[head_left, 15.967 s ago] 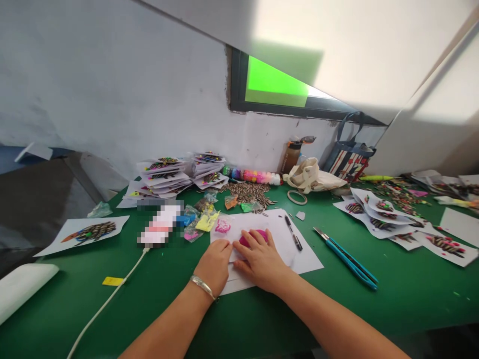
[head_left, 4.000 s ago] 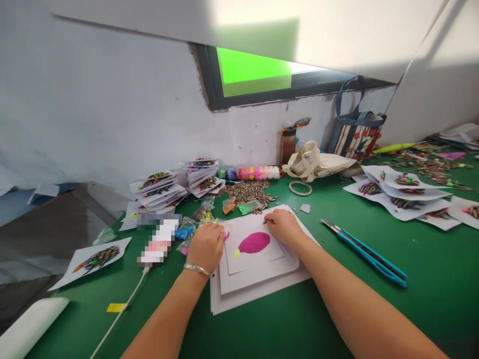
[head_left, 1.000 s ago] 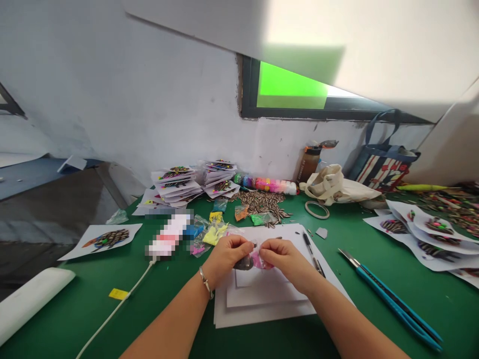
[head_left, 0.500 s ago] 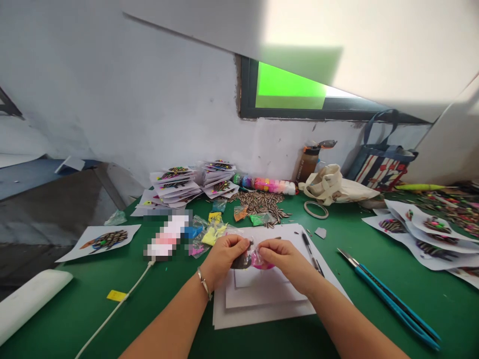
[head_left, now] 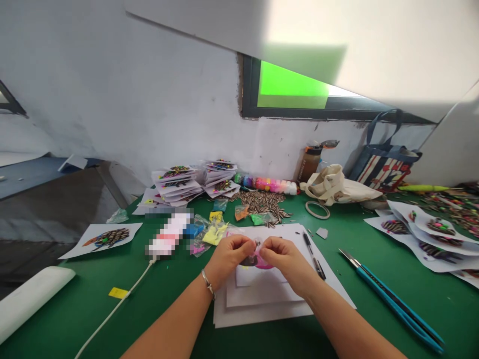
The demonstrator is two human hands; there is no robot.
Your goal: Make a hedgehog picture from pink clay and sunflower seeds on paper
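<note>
My left hand and my right hand meet over a stack of white paper sheets on the green table. Both pinch a small clear plastic bag with something dark in it, held just above the top sheet. Under the bag a pink clay shape on the top sheet shows in part. A metal bracelet is on my left wrist. A black pen lies on the paper right of my right hand.
Small bags of coloured clay and a blurred object lie left of the paper. Sunflower seeds, finished picture stacks, a row of clay tubs, a tape ring, a cloth bag sit behind. Blue scissors lie right.
Over the last second my hands stayed together on the small bag and lifted it slightly. Four seconds ago they were apart, flat on the paper with the pink shape uncovered.
</note>
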